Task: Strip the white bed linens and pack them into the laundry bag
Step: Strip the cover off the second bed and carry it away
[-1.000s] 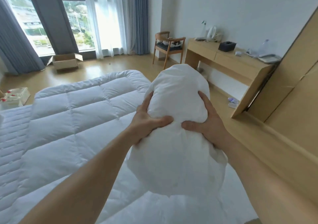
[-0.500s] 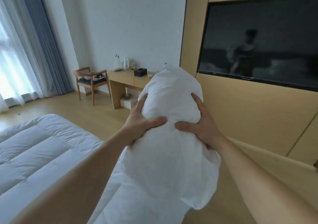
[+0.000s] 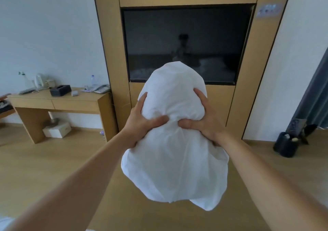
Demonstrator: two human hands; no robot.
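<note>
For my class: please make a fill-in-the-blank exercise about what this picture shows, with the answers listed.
The left hand and right hand grip one ____ pillow.
Behind it, a dark ____ sits in the wooden wall.
The telephone lies on the ____.
The black bin stands on the ____.
Missing words: white; television; desk; floor.

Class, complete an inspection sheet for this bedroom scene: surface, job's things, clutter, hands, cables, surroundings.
Surface: wooden floor, beneath the held bundle.
Job's things: white linen bundle, held in the air.
Clutter: tissue box and telephone on the desk; white box under it.
Hands: left hand and right hand both grip the bundle's pinched middle.
Cables: nothing seen clearly.
Surroundings: television in wood panelling; black bin on the floor.
</note>
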